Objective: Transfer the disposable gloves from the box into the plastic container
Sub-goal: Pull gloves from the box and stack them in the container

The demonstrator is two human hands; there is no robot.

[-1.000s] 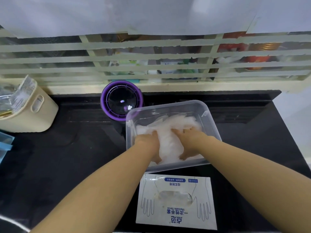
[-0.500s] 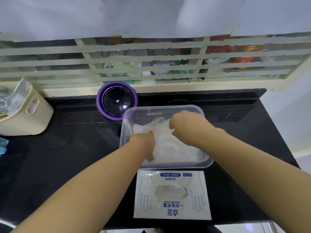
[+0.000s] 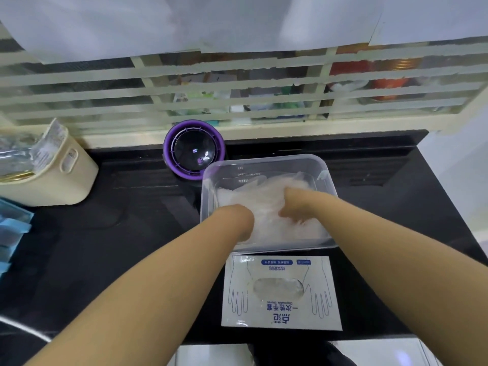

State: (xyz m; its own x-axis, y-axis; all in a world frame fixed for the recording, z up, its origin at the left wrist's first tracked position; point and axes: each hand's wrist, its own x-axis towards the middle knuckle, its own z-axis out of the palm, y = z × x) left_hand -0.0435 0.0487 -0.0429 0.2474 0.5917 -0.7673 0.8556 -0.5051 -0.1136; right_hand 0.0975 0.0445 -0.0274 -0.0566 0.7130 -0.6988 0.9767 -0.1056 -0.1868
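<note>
At 12 o'clock of the glove box (image 3: 280,309): clear plastic container (image 3: 264,160), heaped with disposable gloves (image 3: 260,204). Left hand (image 3: 237,220) and right hand (image 3: 298,206) pressed into heap; grip indiscernible. Transfer apparently near complete; box window suggests remainder.

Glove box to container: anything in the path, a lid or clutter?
Nothing visible does. The glove box lies flat just in front of the plastic container, whose top is open with no lid. Only the left hand and right hand are inside, on the gloves already there.
</note>
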